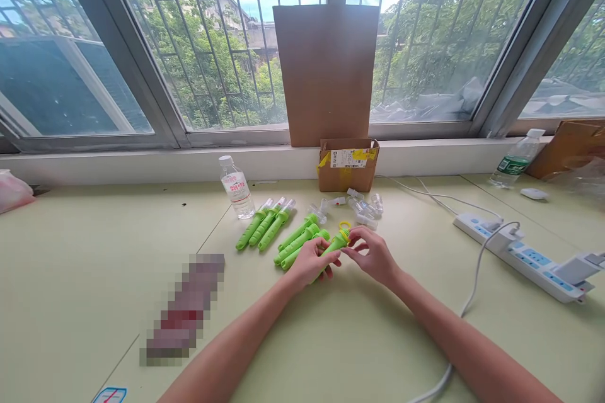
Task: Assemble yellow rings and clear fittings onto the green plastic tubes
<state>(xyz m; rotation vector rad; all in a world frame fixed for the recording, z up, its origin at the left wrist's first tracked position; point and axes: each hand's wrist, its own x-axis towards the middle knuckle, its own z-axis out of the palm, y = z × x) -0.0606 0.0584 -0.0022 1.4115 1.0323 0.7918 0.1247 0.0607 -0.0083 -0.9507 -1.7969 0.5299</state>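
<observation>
Near the middle of the table, my left hand (pixel 312 262) is closed around a green plastic tube (pixel 336 243), its threaded end tilted up and away from me. A yellow ring (pixel 345 225) with a loop sits around that end. My right hand (pixel 373 253) pinches at the ring's edge, thumb and fingertips close together. Just beyond my left hand lie several similar green tubes (pixel 297 242), side by side. Further left, three green tubes (pixel 270 227) have clear caps on. Loose clear plastic caps (pixel 363 208) lie in a pile behind my right hand.
A water bottle (pixel 237 189) stands behind the capped tubes. An open cardboard box (pixel 347 176) is against the sill. On the right are a power strip (pixel 520 255), a white cable (pixel 478 264) passing under my right forearm, and another bottle (pixel 515 160). A pixelated object (pixel 184 312) lies left.
</observation>
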